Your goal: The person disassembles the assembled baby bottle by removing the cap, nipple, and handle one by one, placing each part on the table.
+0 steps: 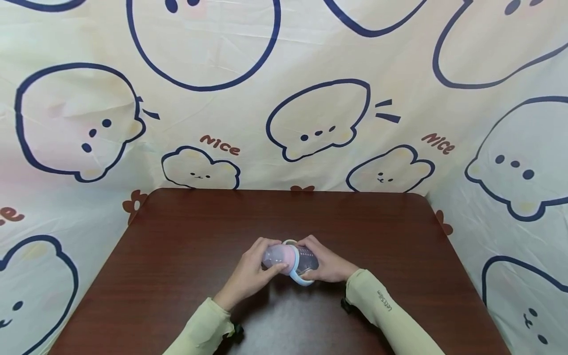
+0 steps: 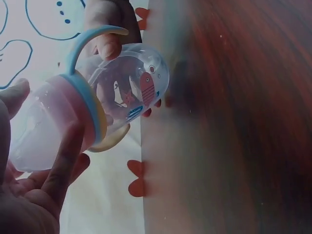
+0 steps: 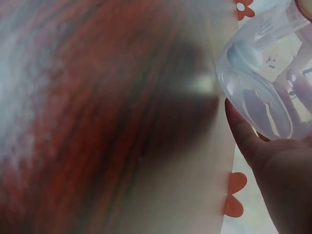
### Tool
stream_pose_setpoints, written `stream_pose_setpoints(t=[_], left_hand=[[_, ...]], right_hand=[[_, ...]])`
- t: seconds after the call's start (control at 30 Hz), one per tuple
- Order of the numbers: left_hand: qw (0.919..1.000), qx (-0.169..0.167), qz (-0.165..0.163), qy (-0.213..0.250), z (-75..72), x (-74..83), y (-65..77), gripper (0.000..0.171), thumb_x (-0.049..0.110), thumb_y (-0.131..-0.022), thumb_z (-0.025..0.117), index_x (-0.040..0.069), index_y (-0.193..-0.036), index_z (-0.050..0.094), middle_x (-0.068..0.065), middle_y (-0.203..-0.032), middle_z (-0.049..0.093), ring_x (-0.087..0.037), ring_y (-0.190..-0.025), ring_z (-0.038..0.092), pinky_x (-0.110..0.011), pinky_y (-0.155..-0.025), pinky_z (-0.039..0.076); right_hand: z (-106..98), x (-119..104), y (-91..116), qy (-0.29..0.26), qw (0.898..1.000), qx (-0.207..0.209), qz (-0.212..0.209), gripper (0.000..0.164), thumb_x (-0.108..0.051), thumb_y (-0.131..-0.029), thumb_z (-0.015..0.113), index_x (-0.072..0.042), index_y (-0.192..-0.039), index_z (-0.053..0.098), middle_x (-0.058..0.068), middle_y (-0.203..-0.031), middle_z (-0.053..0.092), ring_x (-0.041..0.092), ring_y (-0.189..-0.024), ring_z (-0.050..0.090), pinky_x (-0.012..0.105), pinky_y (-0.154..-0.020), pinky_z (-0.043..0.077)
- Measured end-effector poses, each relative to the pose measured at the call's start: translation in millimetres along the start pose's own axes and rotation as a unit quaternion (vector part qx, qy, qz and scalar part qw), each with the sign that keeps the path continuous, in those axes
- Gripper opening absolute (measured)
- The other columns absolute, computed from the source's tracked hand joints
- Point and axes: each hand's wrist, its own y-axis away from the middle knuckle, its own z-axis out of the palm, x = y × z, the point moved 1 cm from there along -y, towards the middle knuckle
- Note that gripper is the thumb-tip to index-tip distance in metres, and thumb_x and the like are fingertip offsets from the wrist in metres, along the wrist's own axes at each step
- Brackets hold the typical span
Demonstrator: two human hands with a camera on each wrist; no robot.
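A clear baby bottle (image 1: 306, 260) with a pink collar, a translucent cap and blue and yellow side handles is held sideways above the table. My left hand (image 1: 253, 268) grips the cap and collar end, thumb and fingers on either side. Around the clear body at the other end, my right hand (image 1: 330, 261) holds the bottle. In the left wrist view, the bottle body (image 2: 129, 90) carries printed sea animals, and a blue handle (image 2: 92, 36) arches over it. The right wrist view shows the rounded bottle base (image 3: 253, 92) with a thin tube inside.
The dark brown wooden table (image 1: 199, 227) spreads beneath both hands. A pale curtain (image 1: 248, 113) with cartoon outlines hangs behind it and along both sides. Each wrist wears a small black device under a light green sleeve (image 1: 386, 305).
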Motion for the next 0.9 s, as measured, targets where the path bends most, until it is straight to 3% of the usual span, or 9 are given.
stream_pose_setpoints(t=[0.2, 0.3, 0.47, 0.67, 0.9], left_hand=[[0.9995, -0.030, -0.009, 0.004, -2.1, -1.1, 1.5, 0.063, 0.044, -0.084, 0.086, 0.021, -0.137, 0.060, 0.010, -0.123, 0.060, -0.011, -0.101, 0.061, -0.029, -0.079, 0.057], [0.9993, -0.032, 0.018, -0.009, -3.8, -1.3, 3.4, 0.072, 0.049, -0.084, 0.085, 0.024, -0.145, 0.055, 0.009, -0.136, 0.057, -0.012, -0.114, 0.062, -0.035, -0.086, 0.058], [0.9958, -0.027, 0.080, -0.035, -6.8, -1.9, 3.7, 0.074, 0.040, -0.085, 0.086, 0.027, -0.150, 0.052, 0.004, -0.154, 0.050, -0.018, -0.140, 0.052, -0.046, -0.104, 0.053], [0.9929, -0.034, 0.112, -0.023, -8.7, -2.7, 1.5, 0.064, 0.028, -0.090, 0.083, 0.022, -0.147, 0.056, 0.002, -0.151, 0.055, -0.017, -0.137, 0.056, -0.043, -0.105, 0.053], [0.9921, -0.032, 0.120, -0.017, -9.2, -3.6, 0.7, 0.061, 0.026, -0.090, 0.083, 0.024, -0.145, 0.058, 0.004, -0.147, 0.057, -0.016, -0.134, 0.057, -0.041, -0.104, 0.053]], right_hand=[[1.4, 4.2, 1.9, -0.003, 1.000, 0.001, 0.000, 0.073, -0.016, -0.082, 0.085, -0.022, -0.143, 0.047, -0.003, -0.135, 0.044, 0.017, -0.117, 0.048, 0.027, -0.093, 0.048], [1.3, 7.0, 2.0, -0.001, 1.000, 0.001, 0.005, 0.072, -0.018, -0.084, 0.084, -0.024, -0.145, 0.045, -0.002, -0.135, 0.043, 0.018, -0.119, 0.048, 0.028, -0.092, 0.048], [-0.6, 9.5, 2.4, 0.000, 1.000, 0.001, 0.016, 0.072, -0.021, -0.085, 0.083, -0.026, -0.146, 0.043, -0.003, -0.136, 0.042, 0.018, -0.119, 0.048, 0.029, -0.092, 0.048], [-1.9, 8.5, 2.4, -0.002, 1.000, -0.002, 0.014, 0.072, -0.021, -0.085, 0.083, -0.025, -0.145, 0.044, -0.004, -0.136, 0.043, 0.017, -0.119, 0.049, 0.029, -0.092, 0.049], [-2.2, 5.2, 1.9, -0.004, 1.000, -0.004, 0.008, 0.073, -0.020, -0.084, 0.084, -0.023, -0.145, 0.044, -0.003, -0.136, 0.044, 0.017, -0.118, 0.049, 0.029, -0.093, 0.048]])
